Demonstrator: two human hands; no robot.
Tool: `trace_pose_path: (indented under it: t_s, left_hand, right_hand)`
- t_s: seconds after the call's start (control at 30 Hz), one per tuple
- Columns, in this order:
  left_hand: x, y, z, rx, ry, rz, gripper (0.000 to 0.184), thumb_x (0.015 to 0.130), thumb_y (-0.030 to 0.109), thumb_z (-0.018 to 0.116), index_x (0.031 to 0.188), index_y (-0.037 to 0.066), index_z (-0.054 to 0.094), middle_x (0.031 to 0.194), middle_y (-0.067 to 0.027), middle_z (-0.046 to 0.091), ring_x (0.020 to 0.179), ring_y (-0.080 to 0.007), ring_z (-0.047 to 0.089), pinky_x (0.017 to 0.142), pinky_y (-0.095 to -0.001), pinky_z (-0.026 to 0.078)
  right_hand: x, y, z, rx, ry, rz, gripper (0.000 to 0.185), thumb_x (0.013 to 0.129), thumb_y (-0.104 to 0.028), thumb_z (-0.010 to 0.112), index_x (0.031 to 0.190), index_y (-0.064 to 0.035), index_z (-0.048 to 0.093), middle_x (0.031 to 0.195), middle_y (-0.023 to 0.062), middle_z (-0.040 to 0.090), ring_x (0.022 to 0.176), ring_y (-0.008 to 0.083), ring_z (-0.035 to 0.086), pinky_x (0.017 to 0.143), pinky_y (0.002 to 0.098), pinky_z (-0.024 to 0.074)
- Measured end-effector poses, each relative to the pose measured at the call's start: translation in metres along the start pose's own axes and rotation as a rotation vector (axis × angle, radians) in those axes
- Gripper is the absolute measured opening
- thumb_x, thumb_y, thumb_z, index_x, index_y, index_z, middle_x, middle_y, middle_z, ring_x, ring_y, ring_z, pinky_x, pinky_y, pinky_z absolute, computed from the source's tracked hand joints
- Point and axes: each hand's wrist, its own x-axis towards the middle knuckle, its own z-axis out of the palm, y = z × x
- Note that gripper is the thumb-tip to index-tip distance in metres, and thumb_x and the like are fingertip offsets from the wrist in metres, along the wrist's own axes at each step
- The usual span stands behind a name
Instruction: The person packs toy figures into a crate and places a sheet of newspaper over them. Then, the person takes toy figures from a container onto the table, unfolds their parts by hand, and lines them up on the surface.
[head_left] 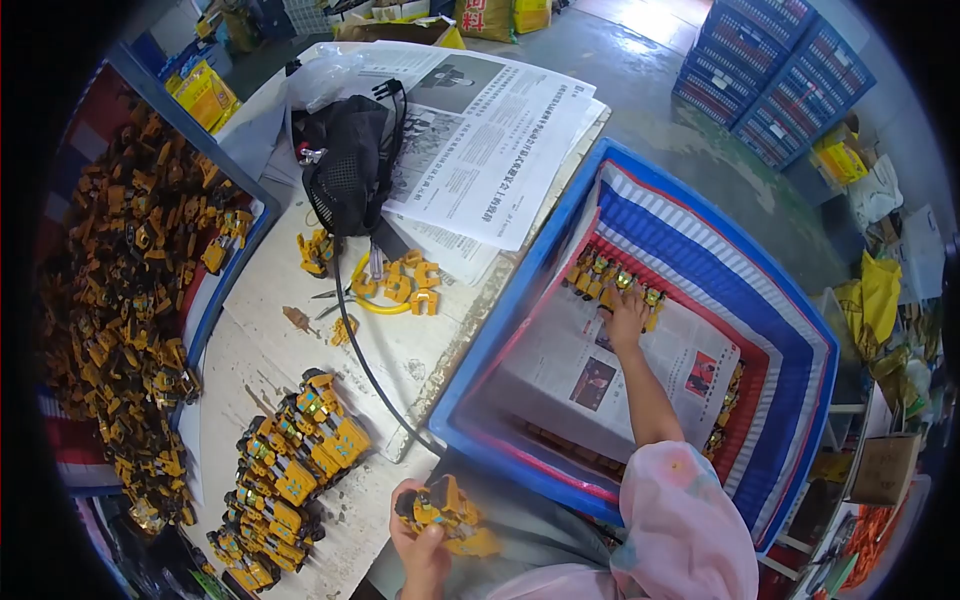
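My left hand (420,550) is closed around yellow and black toy robots (450,515) at the table's front edge, above my lap; they are partly blurred, so I cannot tell how many. My right hand (628,318) reaches into a blue crate (500,310) lined with striped fabric. Its fingers are closed on a toy robot at the end of a short row of toy robots (592,275). That row lies on a newspaper sheet (560,355) inside the crate, and more toys show below the sheet's edges. Rows of similar toy robots (290,470) lie on the white table (240,370).
A left-hand bin (235,235) is heaped with loose yellow toys (140,260). On the table are a black mesh bag (345,165), newspapers (490,140), yellow parts (400,285), pliers (330,300) and a black cable (375,375). Blue crates (750,75) stand stacked behind.
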Motion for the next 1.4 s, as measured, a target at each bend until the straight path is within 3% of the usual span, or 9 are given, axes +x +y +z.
trace_pose_path:
  t_s: [0.23, 0.47, 0.63, 0.73, 0.87, 0.93, 1.03, 1.1, 1.4]
  left_hand:
    - [0.001, 0.001, 0.003, 0.005, 0.020, 0.025, 0.063, 0.067, 0.028, 0.072, 0.113, 0.002, 0.036, 0.093, -0.0168, 0.057, 0.084, -0.0258, 0.060, 0.065, -0.0359, 0.054]
    - [0.002, -0.008, -0.006, 0.038, -0.008, 0.028, 0.062, 0.068, 0.028, 0.071, 0.113, 0.002, 0.036, 0.092, -0.0181, 0.057, 0.083, -0.0254, 0.060, 0.066, -0.0363, 0.053]
    - [0.001, -0.006, -0.003, 0.058, 0.007, 0.055, 0.062, 0.068, 0.028, 0.071, 0.113, 0.001, 0.037, 0.093, -0.0170, 0.057, 0.084, -0.0250, 0.060, 0.070, -0.0363, 0.052]
    - [0.003, 0.008, 0.015, -0.023, 0.020, 0.023, 0.059, 0.067, 0.013, 0.072, 0.116, 0.001, 0.040, 0.096, -0.0060, 0.055, 0.087, -0.0147, 0.055, 0.083, -0.0278, 0.043]
    - [0.019, 0.013, 0.047, 0.213, -0.103, 0.148, 0.054, 0.071, 0.008, 0.068, 0.116, 0.001, 0.040, 0.105, -0.0075, 0.050, 0.099, -0.0163, 0.050, 0.088, -0.0299, 0.041]
    - [0.029, 0.003, 0.073, 0.244, -0.167, 0.199, 0.051, 0.074, 0.005, 0.065, 0.117, 0.000, 0.039, 0.113, -0.0089, 0.045, 0.107, -0.0180, 0.046, 0.091, -0.0313, 0.039]
    - [0.044, -0.016, 0.108, 0.275, -0.300, 0.267, 0.059, 0.077, 0.005, 0.062, 0.126, -0.001, 0.030, 0.124, -0.0139, 0.039, 0.117, -0.0231, 0.039, 0.099, -0.0339, 0.031]
    - [0.044, -0.016, 0.113, 0.531, -0.512, 0.333, 0.076, 0.079, 0.011, 0.063, 0.135, -0.001, 0.014, 0.140, -0.0214, 0.021, 0.130, -0.0296, 0.023, 0.104, -0.0382, 0.023]
    - [0.000, 0.009, 0.020, 0.491, -0.097, 0.396, 0.078, 0.078, 0.005, 0.056, 0.138, 0.007, 0.007, 0.133, -0.0190, 0.033, 0.104, -0.0274, 0.052, 0.092, -0.0366, 0.037]
  right_hand:
    - [-0.010, 0.019, -0.018, 0.133, 0.009, 0.417, 0.056, 0.071, -0.024, 0.067, 0.123, -0.0180, 0.048, 0.124, 0.0160, 0.043, 0.117, 0.0313, 0.038, 0.097, 0.0443, 0.0286]
    - [-0.009, 0.029, -0.005, 0.429, 0.004, 0.351, 0.049, 0.074, -0.021, 0.065, 0.121, -0.0147, 0.051, 0.127, 0.0135, 0.040, 0.113, 0.0360, 0.040, 0.096, 0.0390, 0.0335]
    - [-0.009, 0.004, -0.028, 0.159, -0.109, 0.354, 0.045, 0.080, -0.024, 0.060, 0.121, -0.0103, 0.051, 0.127, 0.0159, 0.042, 0.118, 0.0330, 0.038, 0.097, 0.0384, 0.0319]
    - [-0.001, -0.014, -0.045, 0.281, 0.174, 0.237, 0.042, 0.085, -0.028, 0.054, 0.121, -0.0057, 0.051, 0.121, 0.0153, 0.049, 0.115, 0.0284, 0.043, 0.096, 0.0356, 0.0340]
    - [-0.018, -0.073, -0.160, 1.569, -0.508, 0.174, 0.042, 0.092, -0.034, 0.045, 0.119, -0.0028, 0.048, 0.115, 0.0144, 0.052, 0.106, 0.0236, 0.051, 0.092, 0.0381, 0.0384]
    - [-0.022, -0.110, -0.267, 1.874, -0.865, 0.025, 0.042, 0.091, -0.027, 0.048, 0.124, -0.0030, 0.043, 0.114, 0.0142, 0.053, 0.108, 0.0234, 0.051, 0.094, 0.0364, 0.0381]
    - [-0.043, -0.122, -0.333, 1.900, -0.815, 0.039, 0.046, 0.087, -0.018, 0.051, 0.128, -0.0029, 0.035, 0.116, 0.0117, 0.053, 0.110, 0.0246, 0.050, 0.096, 0.0379, 0.0376]
    - [-0.039, -0.101, -0.310, 1.927, -0.718, 0.294, 0.048, 0.085, -0.013, 0.052, 0.129, -0.0028, 0.035, 0.118, 0.0113, 0.052, 0.109, 0.0242, 0.050, 0.096, 0.0375, 0.0385]
    - [0.000, 0.107, -0.028, 1.749, 0.070, 1.196, 0.032, 0.082, -0.001, 0.052, 0.113, 0.0001, 0.050, 0.103, 0.0114, 0.057, 0.092, 0.0216, 0.058, 0.080, 0.0345, 0.0490]
